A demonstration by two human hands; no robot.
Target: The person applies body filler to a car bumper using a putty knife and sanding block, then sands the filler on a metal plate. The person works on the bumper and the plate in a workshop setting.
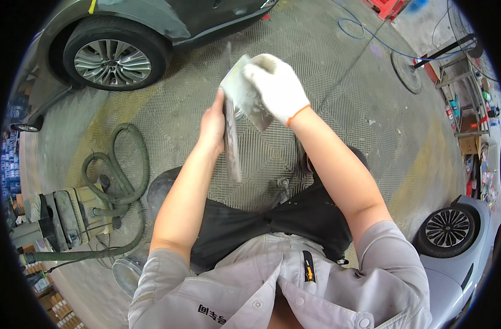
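A thin grey board point(232, 156), likely a putty board, stands nearly edge-on in front of me. My bare left hand point(213, 125) is closed around its left side. My right hand point(280, 85) wears a white glove with an orange cuff. Its fingers are closed on a flat, pale grey scraper point(257, 112) with a smeared face. The scraper's left edge meets or overlaps the board; I cannot tell whether they touch. Part of the scraper is blurred, and my thumb side hides its upper end.
A dark car with a spoked wheel point(113, 63) stands at the far left. A green hose point(143, 159) coils beside a dusty machine point(69, 216). A blue hose point(351, 27), a round-based stand point(406, 74) and a shelf rack point(469, 107) are at right. A silver car point(456, 279) is near right.
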